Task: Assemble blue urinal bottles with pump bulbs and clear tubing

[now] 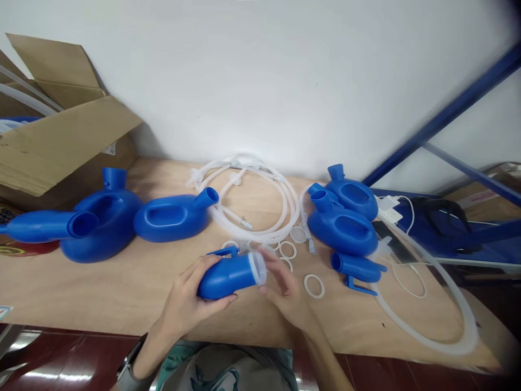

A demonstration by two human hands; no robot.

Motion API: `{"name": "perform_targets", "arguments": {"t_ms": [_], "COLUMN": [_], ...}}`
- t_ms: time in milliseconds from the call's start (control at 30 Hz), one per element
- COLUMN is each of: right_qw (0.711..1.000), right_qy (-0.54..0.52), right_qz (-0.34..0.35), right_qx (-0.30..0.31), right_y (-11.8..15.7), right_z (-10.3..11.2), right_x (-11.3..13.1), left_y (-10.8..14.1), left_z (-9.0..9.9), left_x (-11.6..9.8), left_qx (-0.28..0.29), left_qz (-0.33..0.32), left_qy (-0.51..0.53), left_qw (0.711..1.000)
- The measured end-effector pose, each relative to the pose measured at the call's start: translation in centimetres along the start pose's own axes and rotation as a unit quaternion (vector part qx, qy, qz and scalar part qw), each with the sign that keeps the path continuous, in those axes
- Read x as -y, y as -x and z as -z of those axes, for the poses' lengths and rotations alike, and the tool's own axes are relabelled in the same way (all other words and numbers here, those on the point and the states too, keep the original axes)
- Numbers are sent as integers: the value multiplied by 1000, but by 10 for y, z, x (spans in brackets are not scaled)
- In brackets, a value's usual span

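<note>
My left hand (194, 296) is wrapped round a blue plastic urinal cup (226, 276) with a side handle, held tilted over the table's front part. A translucent white ring (258, 268) sits round the cup's mouth, which points right. At that mouth is my right hand (288, 290), its thumb and fingers apart around the rim and the fingertips blurred; whether they press on the ring I cannot tell. Just behind lie several loose white rings (287, 250) and a round translucent cap (298, 234). Another ring (313, 286) lies right of my right hand.
Coiled clear tubing (280, 217) lies by the wall. Blue urinal bottles stand left (173, 218) and right (344, 231). A second blue cup (358, 266) lies at the right, beside looping tube (443, 347). An open cardboard box (73, 141) fills the left back; a power strip (389, 210) sits right.
</note>
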State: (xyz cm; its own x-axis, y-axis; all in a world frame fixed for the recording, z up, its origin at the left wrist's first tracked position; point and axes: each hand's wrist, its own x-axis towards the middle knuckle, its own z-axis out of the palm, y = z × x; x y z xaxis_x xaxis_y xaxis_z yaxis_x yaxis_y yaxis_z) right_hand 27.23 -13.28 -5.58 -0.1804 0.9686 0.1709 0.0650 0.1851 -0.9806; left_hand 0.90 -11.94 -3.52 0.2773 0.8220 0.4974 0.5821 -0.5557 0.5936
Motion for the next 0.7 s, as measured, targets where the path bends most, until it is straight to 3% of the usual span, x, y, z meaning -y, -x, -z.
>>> {"name": "perform_targets", "arguments": {"t_ms": [167,367,467,533,700], "right_qw": [997,983,969,965,956], "right_qy": [33,93,139,114,20], "right_qz": [65,140,174,211,291], "right_qx": [39,72,109,108,20], "right_y": [-4,-26,-49,-67,-98], "right_z": [8,23,32,33,21], "right_x": [14,29,45,60,91], "left_y": [-4,-21,-52,-81,-141], "left_z": [3,2,11,22,52], "left_x": [-8,-10,-15,-25,-57], "left_qx": [18,40,51,64,82], "left_qz": [-17,15,16,-2,-39], "left_qy": [36,58,65,78,60], "left_qw": [999,997,996,995,994]}}
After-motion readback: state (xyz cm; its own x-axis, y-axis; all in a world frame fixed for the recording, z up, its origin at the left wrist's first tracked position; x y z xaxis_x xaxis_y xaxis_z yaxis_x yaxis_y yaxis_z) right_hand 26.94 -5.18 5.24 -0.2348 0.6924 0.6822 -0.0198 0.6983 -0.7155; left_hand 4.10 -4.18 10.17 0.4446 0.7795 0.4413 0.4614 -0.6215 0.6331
